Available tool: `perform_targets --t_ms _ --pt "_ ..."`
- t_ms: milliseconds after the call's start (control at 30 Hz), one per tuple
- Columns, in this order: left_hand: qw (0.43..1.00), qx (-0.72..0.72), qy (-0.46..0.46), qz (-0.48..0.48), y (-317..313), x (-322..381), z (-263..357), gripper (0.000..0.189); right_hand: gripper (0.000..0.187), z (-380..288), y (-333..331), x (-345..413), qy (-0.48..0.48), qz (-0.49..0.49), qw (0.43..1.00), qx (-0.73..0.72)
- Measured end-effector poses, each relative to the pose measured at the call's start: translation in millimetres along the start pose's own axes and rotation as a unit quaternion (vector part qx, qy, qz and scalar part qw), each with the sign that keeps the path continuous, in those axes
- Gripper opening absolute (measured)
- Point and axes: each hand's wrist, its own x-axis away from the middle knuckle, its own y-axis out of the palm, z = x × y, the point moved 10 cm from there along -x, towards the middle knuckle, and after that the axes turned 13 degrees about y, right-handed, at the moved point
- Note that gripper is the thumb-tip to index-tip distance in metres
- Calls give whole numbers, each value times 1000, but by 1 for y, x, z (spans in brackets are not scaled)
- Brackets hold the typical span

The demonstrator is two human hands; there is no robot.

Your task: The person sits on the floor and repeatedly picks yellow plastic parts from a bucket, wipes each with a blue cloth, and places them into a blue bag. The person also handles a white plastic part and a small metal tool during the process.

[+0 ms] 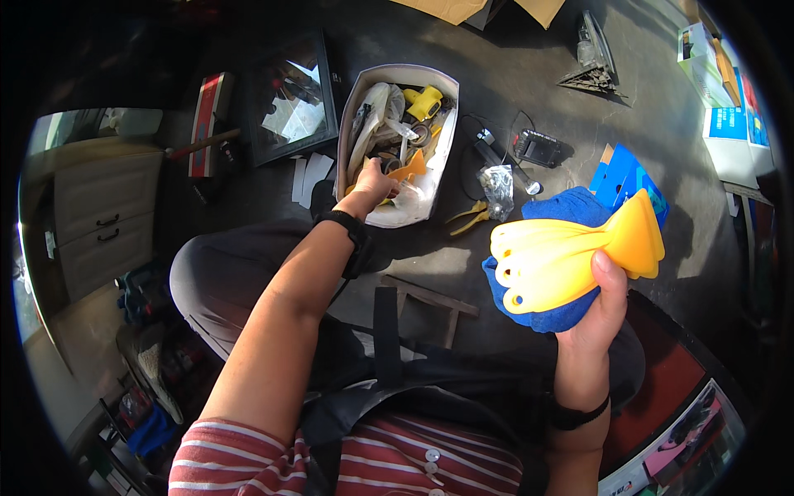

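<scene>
My right hand [605, 297] grips a fanned stack of yellow plastic scrapers [558, 254] with holes in their handle ends, together with a bunched blue cloth [567, 204] behind them. My thumb presses on the stack near the wide blades. My left hand [373, 184] reaches inside a white-walled open box [453, 93] and has hold of another orange-yellow plastic scraper [414, 166]; its handle is partly hidden by the hand. Around that hand lie tape rolls [420, 135], clear plastic bags [372, 115] and a yellow tool [425, 102].
Yellow-handled pliers [469, 217], a clear bag of small parts [497, 191], a black device [536, 149] and a blue carton [626, 180] lie on the floor. A hammer [205, 144] and a black glass-topped case [291, 99] are left; a small wooden stool [434, 297] stands before me.
</scene>
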Motion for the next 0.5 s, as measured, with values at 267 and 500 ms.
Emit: perform_targets --t_ms 267,500 --pt "999 46 10 15 1 27 -10 66 43 -5 4 -4 -17 -13 999 -24" --pt "995 -87 -54 0 -8 9 -62 56 43 -8 11 -2 -23 -40 998 -32"
